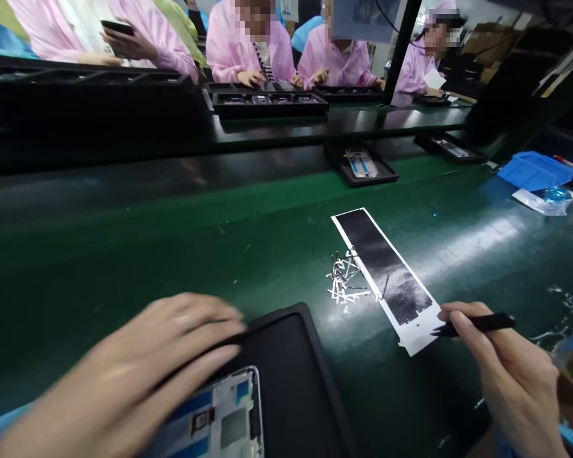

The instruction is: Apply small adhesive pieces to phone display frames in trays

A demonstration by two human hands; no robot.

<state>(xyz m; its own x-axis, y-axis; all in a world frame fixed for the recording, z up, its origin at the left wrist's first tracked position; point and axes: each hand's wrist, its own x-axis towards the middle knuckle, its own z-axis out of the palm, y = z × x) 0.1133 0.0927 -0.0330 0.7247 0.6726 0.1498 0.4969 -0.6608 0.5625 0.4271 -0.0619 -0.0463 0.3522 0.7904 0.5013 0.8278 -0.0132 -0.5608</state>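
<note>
My left hand (157, 362), slightly blurred, reaches over the far-left edge of a black tray (286, 362) with its fingers stretched out. Whether it touches the tray I cannot tell. Partly under that hand lies a silver phone frame (233, 426) with blue patches and a small brown flex piece. Black tweezers (487, 322) are pinched in my right hand (510, 369), their tips by the near end of a white sheet (423, 331). Rows of thin black adhesive strips (386, 261) cover most of the sheet. Beside its left edge sits a loose pile of black and white scraps (344, 280).
Farther back on the green bench (181, 235) are two black trays with phone frames (363, 164) (453, 149). A blue bin (535, 170) and a plastic bag (544, 200) lie at right. Several co-workers in pink sit across a raised conveyor (267, 127).
</note>
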